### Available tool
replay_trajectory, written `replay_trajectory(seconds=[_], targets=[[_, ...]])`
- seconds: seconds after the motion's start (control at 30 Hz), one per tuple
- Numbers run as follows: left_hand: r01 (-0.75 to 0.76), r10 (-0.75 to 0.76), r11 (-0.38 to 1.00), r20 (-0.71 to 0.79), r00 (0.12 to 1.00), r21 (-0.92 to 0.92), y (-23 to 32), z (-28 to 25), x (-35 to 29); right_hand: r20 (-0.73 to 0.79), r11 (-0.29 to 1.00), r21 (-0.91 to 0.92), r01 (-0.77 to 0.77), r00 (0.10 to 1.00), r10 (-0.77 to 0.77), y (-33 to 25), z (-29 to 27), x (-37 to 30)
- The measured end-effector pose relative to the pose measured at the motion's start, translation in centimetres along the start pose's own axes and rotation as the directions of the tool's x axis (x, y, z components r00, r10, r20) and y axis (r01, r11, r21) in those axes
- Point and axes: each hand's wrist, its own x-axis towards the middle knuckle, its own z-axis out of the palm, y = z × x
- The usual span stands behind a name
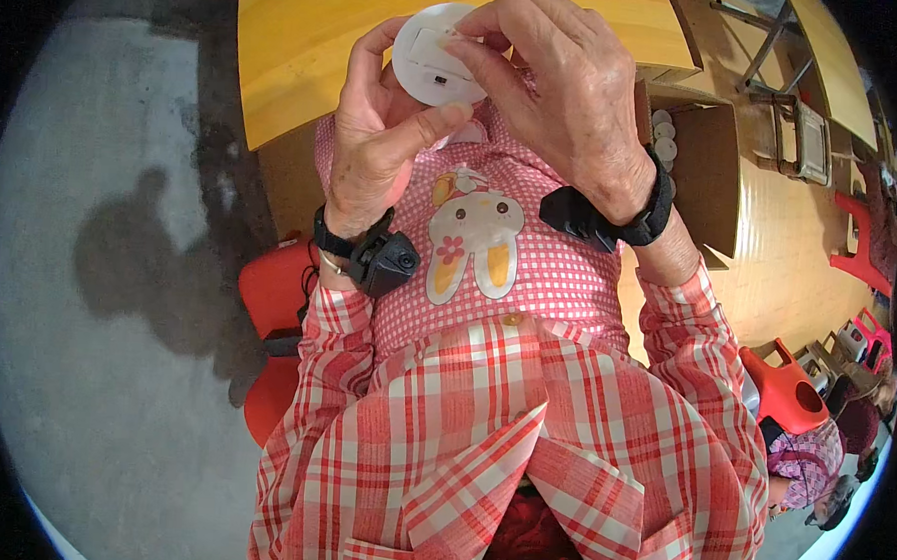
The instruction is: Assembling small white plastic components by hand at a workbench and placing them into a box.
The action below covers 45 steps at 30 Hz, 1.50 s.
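Observation:
A round white plastic disc (413,74) is held up over the near edge of the yellow table. Its face toward me has a rectangular cover and a small black switch below that. My left hand (373,152) grips the disc by its left and lower rim, thumb in front and fingers behind. My right hand (576,100) reaches over from the right, its thumb and forefinger pinched together against the upper part of the cover. Whatever is between those fingertips is too small to make out. Both wrists wear black straps with devices.
The yellow table (299,43) lies beyond my hands. An open cardboard box (708,176) at the right holds several white discs (665,146). Red stools (273,292) stand at my left, and another red stool (784,380) is at the right. A person (809,461) sits at lower right.

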Motion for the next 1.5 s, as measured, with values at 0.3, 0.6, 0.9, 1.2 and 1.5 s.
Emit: replay_trajectory(seconds=[0.3, 0.6, 0.9, 1.2, 1.5], targets=[[0.01, -0.01, 1.0, -0.002, 1.0, 0.001, 0.1, 0.0, -0.1, 0.058, 0.999, 0.002, -0.035, 0.998, 0.035, -0.3, -0.3, 0.3], [0.015, -0.016, 0.999, 0.003, 1.0, 0.031, -0.2, -0.3, -0.3, 0.142, 0.993, 0.072, -0.096, 0.986, 0.086, -0.4, -0.6, 0.2], [0.048, -0.048, 0.998, -0.02, 0.999, 0.042, 0.4, 0.1, -0.5, 0.366, 0.954, 0.025, -0.298, 0.891, 0.269, -0.8, -2.0, 1.2], [0.019, -0.017, 0.992, -0.02, 1.0, 0.124, 0.3, 0.1, -0.6, 0.415, 0.837, 0.256, -0.483, 0.837, 0.357, -0.9, -2.9, 1.6], [0.051, -0.051, 0.996, -0.012, 0.999, 0.071, 0.3, -0.1, -0.8, 0.64, 0.656, 0.108, -0.747, 0.558, 0.529, -1.8, -3.2, 1.2]])
